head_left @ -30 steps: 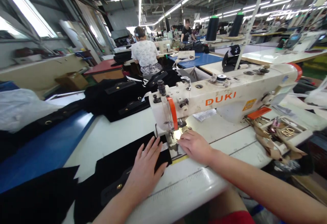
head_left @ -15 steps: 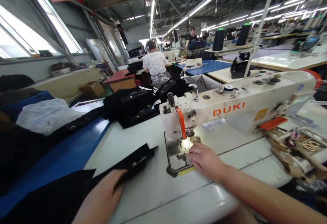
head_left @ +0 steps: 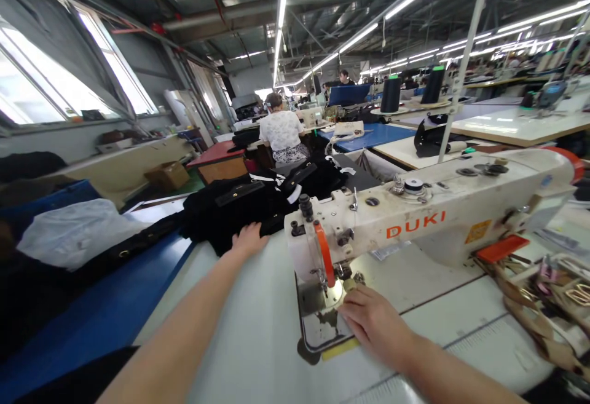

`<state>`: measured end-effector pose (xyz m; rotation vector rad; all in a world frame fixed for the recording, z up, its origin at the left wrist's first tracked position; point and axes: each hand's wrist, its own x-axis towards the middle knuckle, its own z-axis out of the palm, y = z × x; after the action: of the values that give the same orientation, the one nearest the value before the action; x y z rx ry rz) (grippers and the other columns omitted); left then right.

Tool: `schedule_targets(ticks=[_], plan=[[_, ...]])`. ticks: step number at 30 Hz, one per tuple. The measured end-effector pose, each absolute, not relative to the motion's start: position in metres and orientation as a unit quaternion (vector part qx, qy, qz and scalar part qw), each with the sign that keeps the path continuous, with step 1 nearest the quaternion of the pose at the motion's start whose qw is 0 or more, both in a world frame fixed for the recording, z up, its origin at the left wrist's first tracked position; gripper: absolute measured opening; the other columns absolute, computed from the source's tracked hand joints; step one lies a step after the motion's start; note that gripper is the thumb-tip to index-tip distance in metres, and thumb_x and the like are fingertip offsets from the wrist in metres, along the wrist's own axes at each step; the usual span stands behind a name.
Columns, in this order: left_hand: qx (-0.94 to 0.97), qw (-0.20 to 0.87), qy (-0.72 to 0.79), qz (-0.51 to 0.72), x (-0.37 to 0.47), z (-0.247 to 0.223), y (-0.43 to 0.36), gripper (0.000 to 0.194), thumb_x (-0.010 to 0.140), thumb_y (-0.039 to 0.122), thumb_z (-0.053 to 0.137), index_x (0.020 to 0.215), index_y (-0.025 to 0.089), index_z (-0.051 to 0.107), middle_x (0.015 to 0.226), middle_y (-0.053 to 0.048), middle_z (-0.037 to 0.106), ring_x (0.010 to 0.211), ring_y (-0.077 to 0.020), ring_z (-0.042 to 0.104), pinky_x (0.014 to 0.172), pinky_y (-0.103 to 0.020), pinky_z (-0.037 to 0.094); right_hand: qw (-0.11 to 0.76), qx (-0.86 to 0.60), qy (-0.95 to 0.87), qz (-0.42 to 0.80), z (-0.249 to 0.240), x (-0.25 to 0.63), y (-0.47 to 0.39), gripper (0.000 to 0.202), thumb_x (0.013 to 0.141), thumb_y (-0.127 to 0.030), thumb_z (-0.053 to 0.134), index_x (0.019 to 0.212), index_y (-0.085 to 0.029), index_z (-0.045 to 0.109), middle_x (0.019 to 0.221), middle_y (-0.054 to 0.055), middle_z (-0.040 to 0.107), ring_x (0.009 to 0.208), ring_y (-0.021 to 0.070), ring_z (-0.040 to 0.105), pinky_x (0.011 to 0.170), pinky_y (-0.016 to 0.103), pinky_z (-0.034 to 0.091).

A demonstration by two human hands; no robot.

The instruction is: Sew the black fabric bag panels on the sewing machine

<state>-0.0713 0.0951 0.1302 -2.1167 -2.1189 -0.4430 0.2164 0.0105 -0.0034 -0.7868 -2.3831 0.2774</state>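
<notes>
My left hand (head_left: 249, 240) reaches out over the near edge of the pile of black fabric pieces (head_left: 230, 216). Its fingers are bent around the edge of one black piece (head_left: 273, 224), with the fingertips partly lost against the dark cloth. Beside the needle of the white sewing machine (head_left: 369, 232), my right hand (head_left: 371, 321) rests on the metal plate (head_left: 318, 325). The fingers there are pressed together, and whatever lies between them is too small or hidden to name. An orange guard (head_left: 324, 253) stands just left of the needle area.
A blue table (head_left: 87, 318) adjoins on the left, bearing a white plastic bag (head_left: 78, 232) and black cloth. At the right lie beige straps (head_left: 530, 312) and a tray with metal buckles (head_left: 578, 293). A person in a white top (head_left: 282, 130) sits ahead.
My left hand has let go of a black fabric piece at the lower left and moved forward to the pile. My right hand stays by the needle.
</notes>
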Motion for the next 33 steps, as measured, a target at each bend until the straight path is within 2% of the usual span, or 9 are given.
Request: schedule_targets(ticks=[6, 11, 14, 16, 19, 22, 25, 28, 33], plan=[[-0.699, 0.042, -0.699, -0.146, -0.076, 0.105, 0.066, 0.035, 0.091, 0.035, 0.057, 0.121, 0.016, 0.055, 0.122, -0.009, 0.058, 0.103, -0.0228, 0.060, 0.086, -0.044, 0.052, 0.303, -0.285, -0.903, 0.105, -0.002, 0.217, 0.009, 0.019, 0.092, -0.011, 0.048, 0.082, -0.018, 0.062, 0.080, 0.005, 0.061, 0.081, 0.0190, 0.054, 0.076, 0.029, 0.045], [-0.669, 0.024, -0.732, -0.123, -0.116, 0.114, -0.001, 0.036, 0.092, 0.037, 0.055, 0.121, 0.015, 0.056, 0.122, -0.009, 0.058, 0.104, -0.0233, 0.060, 0.087, -0.044, 0.052, 0.314, -0.274, -0.900, 0.128, -0.006, 0.223, 0.007, 0.021, 0.094, -0.013, 0.046, 0.088, -0.019, 0.065, 0.084, 0.006, 0.062, 0.083, 0.0194, 0.056, 0.076, 0.030, 0.047], [-0.645, 0.009, -0.756, -0.106, -0.155, 0.131, -0.056, 0.044, 0.088, 0.047, 0.057, 0.117, 0.015, 0.060, 0.119, -0.010, 0.064, 0.106, -0.0255, 0.063, 0.092, -0.045, 0.050, 0.313, -0.260, -0.905, 0.124, -0.009, 0.225, 0.007, 0.021, 0.094, -0.015, 0.047, 0.089, -0.020, 0.067, 0.087, 0.007, 0.063, 0.085, 0.0195, 0.057, 0.078, 0.031, 0.049], [-0.612, -0.012, -0.785, -0.098, -0.187, 0.138, -0.100, 0.053, 0.082, 0.056, 0.058, 0.116, 0.016, 0.064, 0.116, -0.007, 0.069, 0.108, -0.0277, 0.064, 0.096, -0.040, 0.049, 0.311, -0.254, -0.908, 0.121, -0.009, 0.226, 0.006, 0.022, 0.094, -0.016, 0.046, 0.090, -0.020, 0.067, 0.087, 0.007, 0.064, 0.085, 0.0196, 0.058, 0.078, 0.032, 0.050], [-0.570, -0.048, -0.815, -0.091, -0.229, 0.128, -0.168, 0.056, 0.076, 0.055, 0.061, 0.120, 0.020, 0.063, 0.121, -0.002, 0.068, 0.109, -0.0266, 0.064, 0.098, -0.039, 0.048, 0.311, -0.251, -0.909, 0.121, -0.007, 0.226, 0.005, 0.024, 0.095, -0.016, 0.044, 0.092, -0.020, 0.068, 0.088, 0.007, 0.065, 0.086, 0.0203, 0.059, 0.078, 0.033, 0.051], [-0.584, -0.029, -0.808, -0.068, -0.249, 0.102, -0.214, 0.058, 0.069, 0.049, 0.064, 0.119, 0.019, 0.065, 0.127, -0.007, 0.064, 0.116, -0.0286, 0.060, 0.102, -0.041, 0.044, 0.310, -0.251, -0.910, 0.114, -0.006, 0.226, 0.005, 0.025, 0.095, -0.017, 0.043, 0.093, -0.019, 0.068, 0.090, 0.008, 0.065, 0.087, 0.0211, 0.060, 0.078, 0.034, 0.052], [-0.593, -0.033, -0.804, -0.025, -0.249, 0.088, -0.227, 0.061, 0.063, 0.041, 0.065, 0.120, 0.020, 0.065, 0.133, -0.010, 0.060, 0.119, -0.0283, 0.058, 0.102, -0.036, 0.045, 0.313, -0.254, -0.909, 0.100, -0.007, 0.227, 0.005, 0.025, 0.095, -0.019, 0.044, 0.093, -0.020, 0.069, 0.091, 0.009, 0.066, 0.088, 0.0214, 0.061, 0.080, 0.036, 0.053], [-0.601, -0.051, -0.797, -0.013, -0.243, 0.093, -0.221, 0.049, 0.068, 0.044, 0.060, 0.111, 0.023, 0.070, 0.127, -0.007, 0.064, 0.114, -0.0262, 0.062, 0.102, -0.034, 0.045, 0.321, -0.257, -0.907, 0.089, -0.008, 0.228, 0.004, 0.025, 0.095, -0.019, 0.044, 0.093, -0.021, 0.070, 0.091, 0.009, 0.067, 0.088, 0.0220, 0.061, 0.079, 0.036, 0.054], [-0.566, 0.003, -0.821, -0.066, -0.235, 0.110, -0.214, 0.041, 0.077, 0.049, 0.049, 0.096, 0.022, 0.073, 0.110, -0.006, 0.073, 0.102, -0.0270, 0.068, 0.096, -0.035, 0.049, 0.315, -0.257, -0.910, 0.083, -0.008, 0.228, 0.004, 0.027, 0.095, -0.020, 0.043, 0.093, -0.021, 0.070, 0.092, 0.009, 0.068, 0.088, 0.0225, 0.062, 0.079, 0.036, 0.054]])
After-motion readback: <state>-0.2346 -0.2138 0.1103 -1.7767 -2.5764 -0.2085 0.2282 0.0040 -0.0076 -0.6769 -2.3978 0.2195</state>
